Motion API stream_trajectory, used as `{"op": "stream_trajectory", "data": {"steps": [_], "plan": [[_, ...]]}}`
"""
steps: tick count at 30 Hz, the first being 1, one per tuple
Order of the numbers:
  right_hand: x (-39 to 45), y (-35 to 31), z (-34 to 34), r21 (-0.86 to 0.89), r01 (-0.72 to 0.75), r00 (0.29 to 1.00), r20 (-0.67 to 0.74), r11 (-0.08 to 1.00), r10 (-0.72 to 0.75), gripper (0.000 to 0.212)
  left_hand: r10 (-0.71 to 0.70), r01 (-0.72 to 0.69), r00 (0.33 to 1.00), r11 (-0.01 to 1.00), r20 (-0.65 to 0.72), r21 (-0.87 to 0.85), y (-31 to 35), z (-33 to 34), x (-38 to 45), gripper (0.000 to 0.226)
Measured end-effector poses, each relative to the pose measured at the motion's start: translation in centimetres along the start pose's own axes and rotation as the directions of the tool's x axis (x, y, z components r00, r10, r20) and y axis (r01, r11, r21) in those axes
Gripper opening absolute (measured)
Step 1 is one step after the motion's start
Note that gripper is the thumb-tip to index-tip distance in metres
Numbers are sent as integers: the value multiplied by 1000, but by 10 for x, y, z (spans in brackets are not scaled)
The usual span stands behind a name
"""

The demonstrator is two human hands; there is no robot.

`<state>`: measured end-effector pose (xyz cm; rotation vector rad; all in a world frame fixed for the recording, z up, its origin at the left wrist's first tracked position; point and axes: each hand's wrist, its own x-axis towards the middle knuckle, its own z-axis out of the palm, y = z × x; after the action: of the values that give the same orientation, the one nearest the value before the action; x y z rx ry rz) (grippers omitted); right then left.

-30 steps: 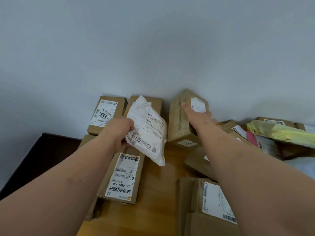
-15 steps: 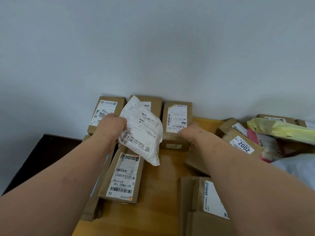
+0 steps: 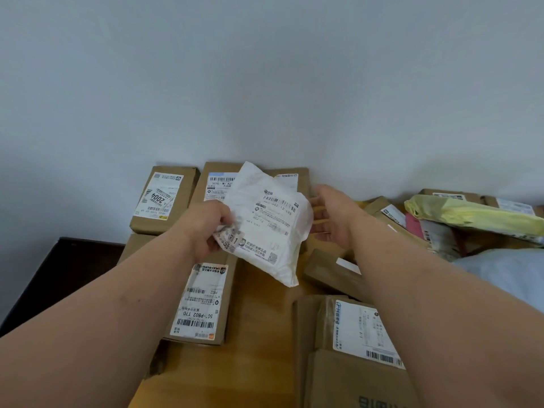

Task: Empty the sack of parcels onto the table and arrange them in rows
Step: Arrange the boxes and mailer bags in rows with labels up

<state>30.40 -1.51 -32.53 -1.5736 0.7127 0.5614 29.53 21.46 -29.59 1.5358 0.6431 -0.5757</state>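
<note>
- Plain grey wall (image 3: 265, 83) behind, wooden table (image 3: 259, 334) pushed right up against it; dark surface (image 3: 59, 275) off the table's left edge.
- Back row: three brown boxes flat against the wall, labels up. The box marked 2004 (image 3: 163, 198) is leftmost, the second box (image 3: 216, 184) just beside it, the third box (image 3: 290, 179) mostly hidden behind the raised mailer. Wall probably serves as the straight edge for the row.
- Second row started: long box with the 507-P802 label (image 3: 200, 301) lies in front of the back row, label up.
- Left hand (image 3: 206, 228) pinches the white poly mailer (image 3: 270, 225) by its lower-left corner, fingers curled on the film; mailer is held up in the air over the table's middle, label facing the camera, likely so it can be read and oriented before laying down.
- Right hand (image 3: 332, 216) has fingers spread and relaxed, palm turned toward the mailer's right edge, just beside it; contact cannot be confirmed. Looks ready to steady the floppy bag.
- Unsorted heap at right: tilted brown boxes (image 3: 385, 213), yellow bag (image 3: 471, 213), pale blue soft parcel (image 3: 506, 275), overlapping, not in rows.
- More boxes at near right (image 3: 359, 328), stacked.
- Sack itself not identifiable in view.
- Judgement: emptying seems done, arranging only partly finished; the mailer's likely slot is the bare wood beside the long box.
</note>
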Motion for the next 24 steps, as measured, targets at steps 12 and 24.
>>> {"op": "stream_trajectory", "data": {"steps": [12,24], "plan": [[-28,11,-52,-803,16,788,-357,596,-502,37,-16,50,982,983,191,-175,-14,45,-27,28],[-31,27,-111,-633,12,761,-497,774,-418,53,-118,-153,942,684,314,713,-45,118,-42,82]]}}
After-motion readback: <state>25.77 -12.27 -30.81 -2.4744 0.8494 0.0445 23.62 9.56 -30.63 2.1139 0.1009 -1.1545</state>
